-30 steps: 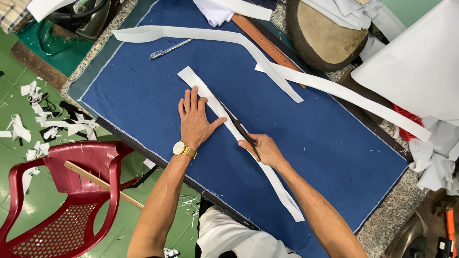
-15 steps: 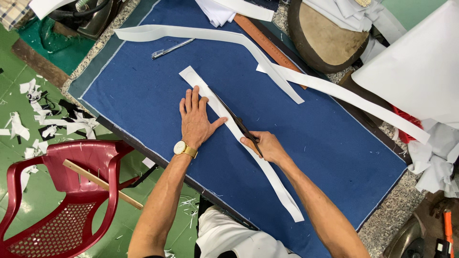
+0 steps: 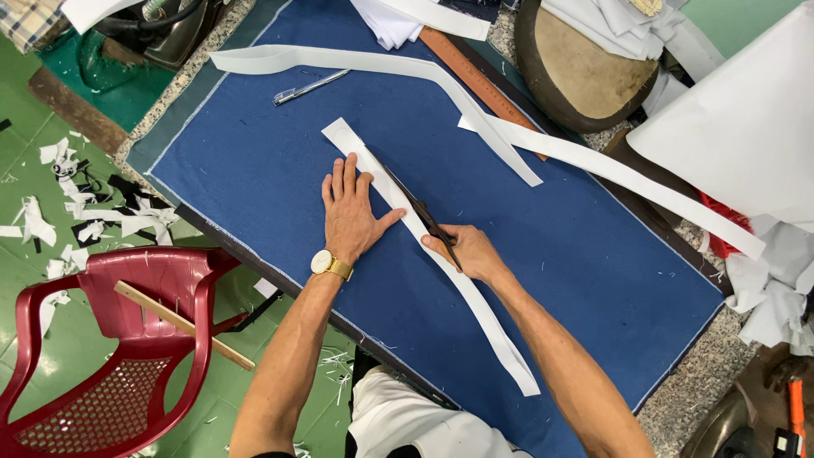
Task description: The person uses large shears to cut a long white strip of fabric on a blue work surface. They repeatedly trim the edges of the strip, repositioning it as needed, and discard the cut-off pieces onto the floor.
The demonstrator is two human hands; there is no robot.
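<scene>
Close in, the right hand [image 3: 469,252] grips dark scissors [image 3: 421,210] laid along a long white fabric strip [image 3: 475,309] on the blue cloth [image 3: 254,170]. The left hand [image 3: 349,214] lies flat and open, pressing the strip. Farther off, a pen [image 3: 309,86] and a wooden ruler [image 3: 475,78] lie.

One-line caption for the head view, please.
Left hand flat on a white strip on blue cloth, right hand holding a dark tool along it.
</scene>
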